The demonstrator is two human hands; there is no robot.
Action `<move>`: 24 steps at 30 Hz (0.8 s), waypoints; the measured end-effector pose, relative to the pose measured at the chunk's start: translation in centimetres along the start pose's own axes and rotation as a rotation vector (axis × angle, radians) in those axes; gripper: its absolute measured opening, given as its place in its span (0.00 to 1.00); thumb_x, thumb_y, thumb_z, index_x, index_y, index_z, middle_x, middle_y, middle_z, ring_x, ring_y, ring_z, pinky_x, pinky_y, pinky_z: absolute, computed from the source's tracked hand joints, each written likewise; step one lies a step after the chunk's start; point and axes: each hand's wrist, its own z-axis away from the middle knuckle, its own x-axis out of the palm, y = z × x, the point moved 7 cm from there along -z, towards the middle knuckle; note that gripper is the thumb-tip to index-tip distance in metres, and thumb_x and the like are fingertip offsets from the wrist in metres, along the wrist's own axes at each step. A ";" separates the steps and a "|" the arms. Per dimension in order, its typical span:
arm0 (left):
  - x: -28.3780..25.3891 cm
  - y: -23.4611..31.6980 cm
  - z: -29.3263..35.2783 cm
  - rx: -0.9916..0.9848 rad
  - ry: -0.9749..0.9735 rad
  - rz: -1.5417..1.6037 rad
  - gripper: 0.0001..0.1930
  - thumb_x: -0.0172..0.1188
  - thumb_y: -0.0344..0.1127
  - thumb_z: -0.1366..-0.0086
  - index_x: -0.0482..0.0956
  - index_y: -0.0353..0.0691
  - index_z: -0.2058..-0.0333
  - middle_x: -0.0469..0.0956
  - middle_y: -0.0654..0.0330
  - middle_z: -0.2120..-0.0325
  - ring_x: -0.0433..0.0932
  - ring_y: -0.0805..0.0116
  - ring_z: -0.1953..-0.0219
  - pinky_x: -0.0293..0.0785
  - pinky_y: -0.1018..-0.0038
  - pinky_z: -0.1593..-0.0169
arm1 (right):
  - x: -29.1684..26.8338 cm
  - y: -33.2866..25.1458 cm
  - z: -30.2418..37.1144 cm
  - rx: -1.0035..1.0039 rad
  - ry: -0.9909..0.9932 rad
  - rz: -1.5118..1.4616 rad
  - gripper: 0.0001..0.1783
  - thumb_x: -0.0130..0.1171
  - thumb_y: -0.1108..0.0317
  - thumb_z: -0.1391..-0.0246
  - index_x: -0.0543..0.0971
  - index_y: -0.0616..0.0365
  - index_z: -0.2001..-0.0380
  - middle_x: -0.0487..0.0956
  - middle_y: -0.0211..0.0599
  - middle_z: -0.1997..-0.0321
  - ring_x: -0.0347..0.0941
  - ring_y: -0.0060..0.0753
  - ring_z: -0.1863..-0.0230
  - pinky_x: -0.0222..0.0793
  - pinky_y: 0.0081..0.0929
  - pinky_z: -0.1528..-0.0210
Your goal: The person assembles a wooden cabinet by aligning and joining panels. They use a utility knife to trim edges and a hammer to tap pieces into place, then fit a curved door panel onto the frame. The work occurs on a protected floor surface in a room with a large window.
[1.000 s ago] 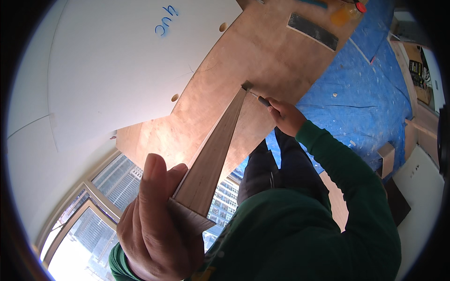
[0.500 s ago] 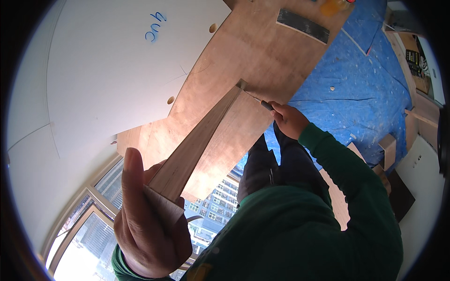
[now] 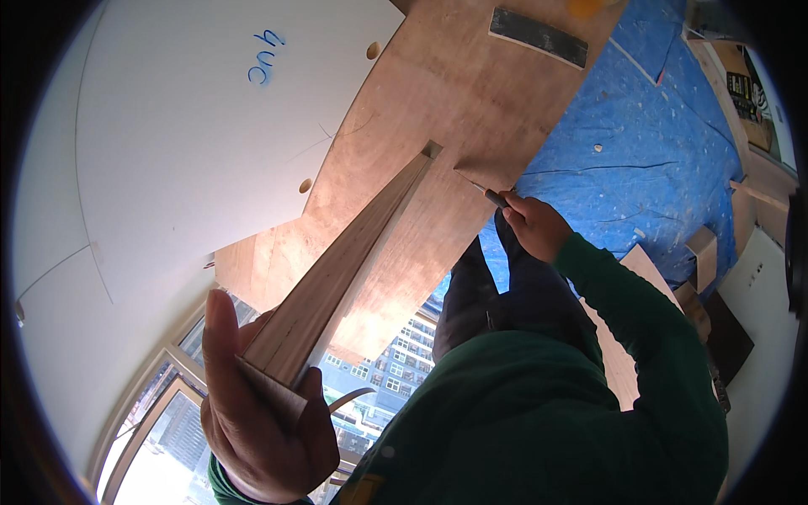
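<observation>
My left hand (image 3: 261,429) is closed around the near end of a long, narrow wood-grain board (image 3: 337,273). The board slants away to the upper right, and its far end lies over the plywood surface (image 3: 471,93). A pale side face shows along its right edge. My right hand (image 3: 539,225) grips a slim tool with a dark handle (image 3: 497,199) and a thin, pointed blade. Its tip is just right of the board's far end, apart from it. Whether it is a knife, I cannot tell. Beside my left fingers a thin curved strip (image 3: 352,398) sticks out.
A large white panel (image 3: 185,143) with blue handwriting and round holes spans the left. A black-faced block (image 3: 539,38) lies on the plywood's far part. Blue sheeting (image 3: 623,160) covers the floor at right, with offcuts (image 3: 701,257) beyond. A window (image 3: 160,438) stands lower left.
The tool's tip has come away from the board's far end, as my right hand moved right. The board has turned slightly, so more of its pale side shows. My left hand keeps its grip.
</observation>
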 end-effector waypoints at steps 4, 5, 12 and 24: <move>0.0 0.4 -0.2 0.074 0.074 -0.083 0.44 0.53 0.24 0.43 0.51 0.33 0.26 0.58 0.39 0.27 0.64 0.34 0.29 0.62 0.43 0.29 | -1.8 -0.5 -0.5 -0.058 0.167 0.036 0.23 0.54 0.64 0.30 0.72 0.63 0.37 0.79 0.52 0.56 0.76 0.55 0.54 0.72 0.44 0.51; 0.1 0.5 -0.1 0.082 0.072 -0.078 0.43 0.53 0.25 0.42 0.51 0.32 0.26 0.58 0.39 0.27 0.64 0.35 0.29 0.62 0.43 0.29 | -2.3 -0.7 -1.7 -0.071 0.231 0.052 0.23 0.55 0.65 0.31 0.72 0.64 0.38 0.78 0.51 0.54 0.75 0.54 0.54 0.72 0.44 0.50; 0.1 0.9 0.2 0.023 -0.045 0.056 0.42 0.54 0.26 0.40 0.50 0.29 0.27 0.58 0.36 0.28 0.65 0.36 0.30 0.61 0.45 0.29 | -4.8 -3.7 -13.4 -0.385 0.595 0.654 0.23 0.62 0.61 0.39 0.74 0.57 0.43 0.75 0.40 0.49 0.71 0.48 0.45 0.70 0.49 0.48; 0.3 1.7 -0.4 0.137 -0.047 0.036 0.39 0.54 0.30 0.34 0.49 0.24 0.28 0.61 0.31 0.31 0.72 0.34 0.36 0.65 0.46 0.31 | 3.0 -6.7 -12.0 -0.575 0.335 0.534 0.25 0.65 0.70 0.47 0.79 0.55 0.44 0.74 0.32 0.54 0.71 0.41 0.50 0.71 0.42 0.50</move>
